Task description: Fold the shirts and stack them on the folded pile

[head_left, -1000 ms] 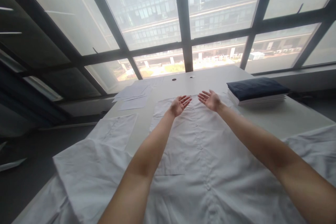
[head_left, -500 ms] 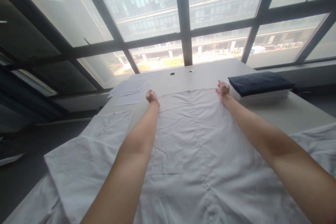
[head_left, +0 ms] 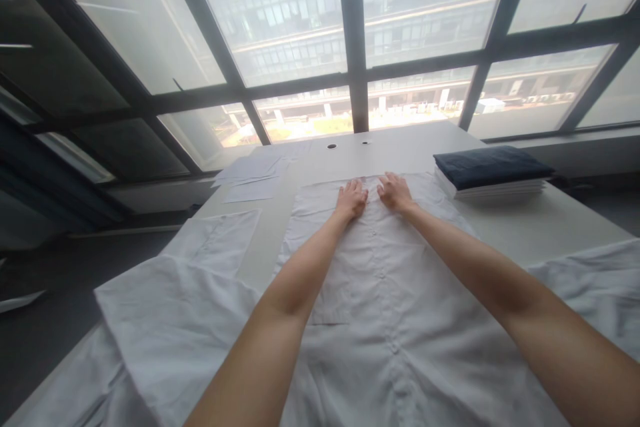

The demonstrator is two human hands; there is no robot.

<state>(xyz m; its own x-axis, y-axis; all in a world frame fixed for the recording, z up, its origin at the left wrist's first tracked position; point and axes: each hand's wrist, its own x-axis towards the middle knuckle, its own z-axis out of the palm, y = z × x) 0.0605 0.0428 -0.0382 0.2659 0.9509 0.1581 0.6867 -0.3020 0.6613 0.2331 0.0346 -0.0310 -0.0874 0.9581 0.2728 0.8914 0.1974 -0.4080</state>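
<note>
A white buttoned garment, like a lab coat (head_left: 360, 273), lies spread on the table with its button line running down the middle. Its sleeves reach out to the left and right, and a pocket shows left of the buttons. Near the far hem, my left hand (head_left: 353, 199) rests flat on the cloth just left of the button line, fingers stretched forward. Just right of that line my right hand (head_left: 395, 192) lies on the fabric with its fingers apart. Neither hand grips anything.
A folded dark navy cloth (head_left: 493, 165) sits on a white stack (head_left: 500, 190) at the right of the white table (head_left: 505, 233). Loose paper sheets (head_left: 253, 177) lie at the back left. Tall framed windows (head_left: 355, 47) stand beyond the table's far edge.
Both hands have moved inward from the coat's far corners to beside the button line. They have let go of the edges and now lie open on the cloth.
</note>
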